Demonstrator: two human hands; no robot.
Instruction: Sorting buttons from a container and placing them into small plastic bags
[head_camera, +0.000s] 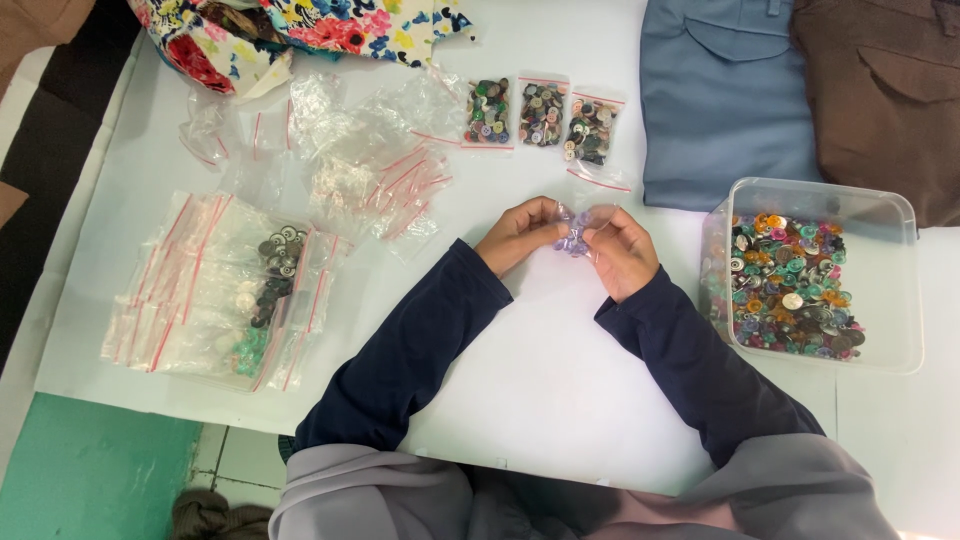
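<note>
There is a single view, from a camera worn on the person's head, looking almost straight down onto a white table (540, 380). It sits fairly close, taking in both forearms at the near edge, a clear tub (900, 290) at right, folded cloth at the far edge, perhaps some floor at near left.

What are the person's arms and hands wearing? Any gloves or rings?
Both arms are covered by long, dark navy blue fabric sleeves that end snugly at the wrists. The left hand and right hand are bare, with no gloves. No rings, watch or bracelets can be made out. A loose grey cloth garment drapes near the shoulders.
</note>
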